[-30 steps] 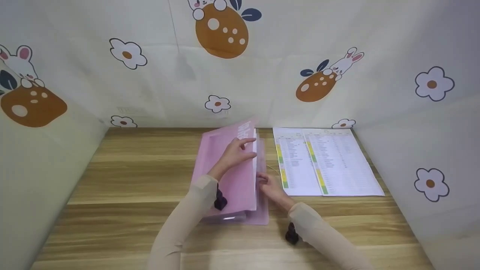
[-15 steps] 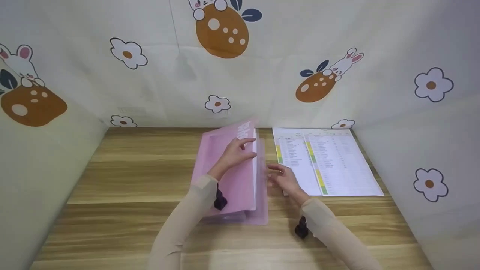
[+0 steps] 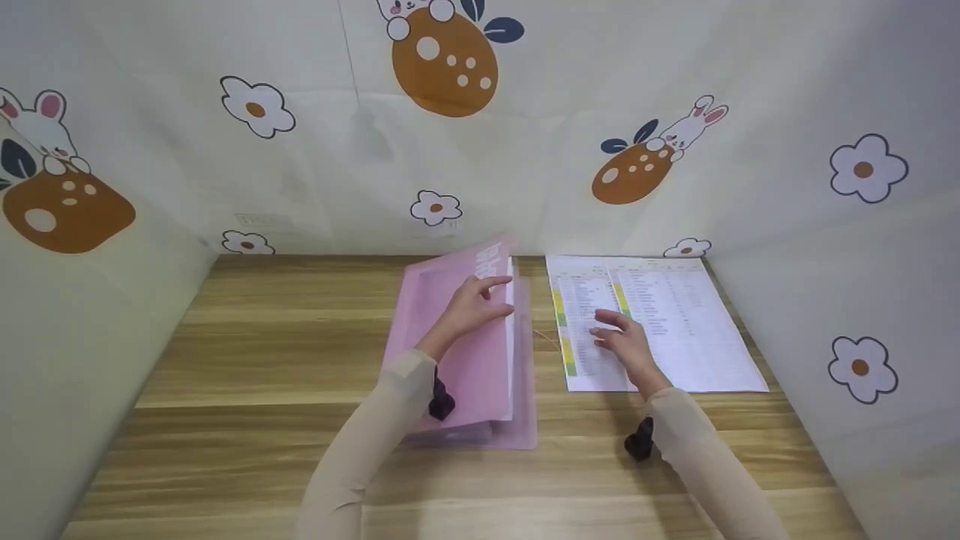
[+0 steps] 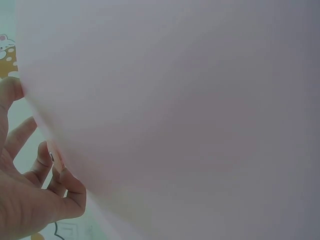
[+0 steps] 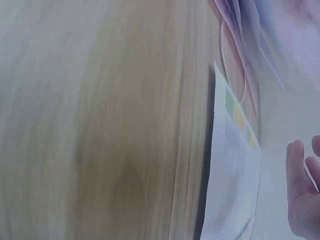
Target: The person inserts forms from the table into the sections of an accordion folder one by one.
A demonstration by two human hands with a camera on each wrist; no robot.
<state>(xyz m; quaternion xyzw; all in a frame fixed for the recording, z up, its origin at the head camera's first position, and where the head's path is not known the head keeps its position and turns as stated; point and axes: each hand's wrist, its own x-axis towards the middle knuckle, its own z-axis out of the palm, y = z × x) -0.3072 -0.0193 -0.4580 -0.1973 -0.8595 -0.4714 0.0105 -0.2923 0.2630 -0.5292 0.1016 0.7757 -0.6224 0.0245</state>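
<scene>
A pink plastic folder lies partly open at the middle of the table, white sheets showing along its right side. My left hand holds up the folder's top cover by its right edge; in the left wrist view the thumb and fingers pinch that edge. Above two printed sheets, which lie to the folder's right, hovers my right hand. Its fingers are loosely bent with nothing between them. In the right wrist view that hand shows only at the right edge, apart from the paper.
A thin elastic cord lies between folder and sheets. The wooden table is enclosed by fabric walls printed with rabbits and flowers, at the back and both sides. The folder's far end is close to the back wall.
My right hand has left the folder's open right side and moved right, over the printed sheets. The left hand and the lifted cover have stayed in place.
</scene>
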